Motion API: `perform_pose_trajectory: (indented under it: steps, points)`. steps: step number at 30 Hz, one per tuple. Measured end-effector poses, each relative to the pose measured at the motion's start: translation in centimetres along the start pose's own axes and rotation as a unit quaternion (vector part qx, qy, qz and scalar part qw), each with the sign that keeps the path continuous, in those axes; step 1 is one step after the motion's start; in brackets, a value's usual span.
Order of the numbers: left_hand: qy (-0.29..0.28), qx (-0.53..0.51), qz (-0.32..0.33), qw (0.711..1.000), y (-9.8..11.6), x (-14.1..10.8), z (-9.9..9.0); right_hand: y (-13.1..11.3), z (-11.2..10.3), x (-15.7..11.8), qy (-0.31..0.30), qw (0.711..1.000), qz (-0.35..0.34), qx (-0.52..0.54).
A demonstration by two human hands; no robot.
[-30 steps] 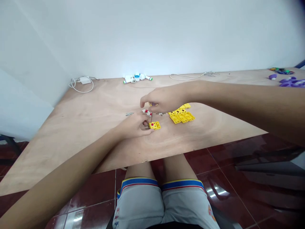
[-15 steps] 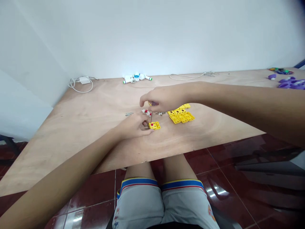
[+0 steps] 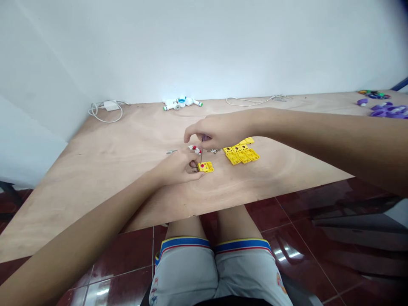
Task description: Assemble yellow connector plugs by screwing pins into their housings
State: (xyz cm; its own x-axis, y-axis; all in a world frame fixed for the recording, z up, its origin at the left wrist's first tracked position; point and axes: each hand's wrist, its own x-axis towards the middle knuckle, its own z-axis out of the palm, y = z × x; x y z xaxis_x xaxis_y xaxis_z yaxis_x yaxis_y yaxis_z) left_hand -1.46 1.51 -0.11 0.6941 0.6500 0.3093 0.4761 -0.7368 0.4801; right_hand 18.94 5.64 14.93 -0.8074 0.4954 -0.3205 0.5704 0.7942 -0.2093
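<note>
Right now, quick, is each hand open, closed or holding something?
Left hand: closed, pinching a small yellow piece at one end.
Right hand: closed on a thin-shafted tool pointing down toward that piece.

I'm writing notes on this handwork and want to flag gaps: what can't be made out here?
All in the head view:
Tool: handle mostly hidden by the right hand; tip too small to tell its exact contact.
Yellow block: underside hidden by the block itself.
Small metal pieces: too small to count.
Purple item: cut off by the right edge.
</note>
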Motion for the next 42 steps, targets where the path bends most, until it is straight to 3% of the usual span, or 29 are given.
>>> perform_pose_trajectory:
  steps: [20,26,42]
  points:
    - [0.0,-0.001,-0.008,1.0,0.11,-0.09,-0.13,0.15,0.16,-0.17,0.017,0.999,0.014,0.031]
    - [0.043,-0.005,-0.013,0.999,0.42,-0.09,-0.06,0.32,0.37,-0.04,0.024,0.999,0.007,0.036]
    - [0.042,-0.012,-0.016,0.999,0.26,-0.11,0.16,0.81,0.91,0.17,0.042,0.999,0.015,0.022]
